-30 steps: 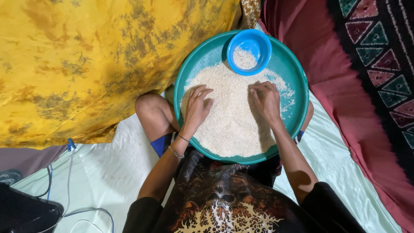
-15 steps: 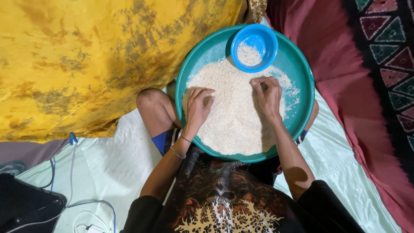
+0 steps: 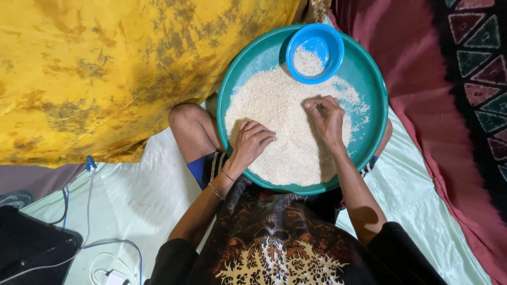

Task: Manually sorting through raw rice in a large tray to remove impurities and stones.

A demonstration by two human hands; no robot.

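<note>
Seen from above: a round teal tray (image 3: 369, 79) resting on the lap, filled across most of its floor with a broad spread of white rice (image 3: 285, 121); left hand (image 3: 252, 141) laid palm-down on the grains near the tray's left edge, fingers loosely curled and clasping nothing that could be made out; right hand (image 3: 328, 117) set just right of the tray's centre, fingertips drawn together in a pinch over the rice, whether with a grain or a speck between them too small to tell. Placed at the tray's far edge, a small blue bowl (image 3: 323, 42) with a little rice in its bottom, sitting directly beyond the right hand and clearly nearer to it than to the left; a thin, bare strip of teal separating the bowl's near wall from the pinching fingers; no long axis to the heap, which spread roughly round, thickest toward the tray's near edge and thinning to scattered grains at the right edge. Worn on the left wrist, a thin bracelet (image 3: 215, 190). Draped past the tray's left edge, a yellow mottled cloth (image 3: 95, 74); past its right edge, a dark red cloth (image 3: 428, 105) with a patterned border; spread beneath the knees, a pale green sheet (image 3: 137, 190), with white and blue cables (image 3: 90, 232) trailing toward the lower left corner beside a dark object only partly in view.
</note>
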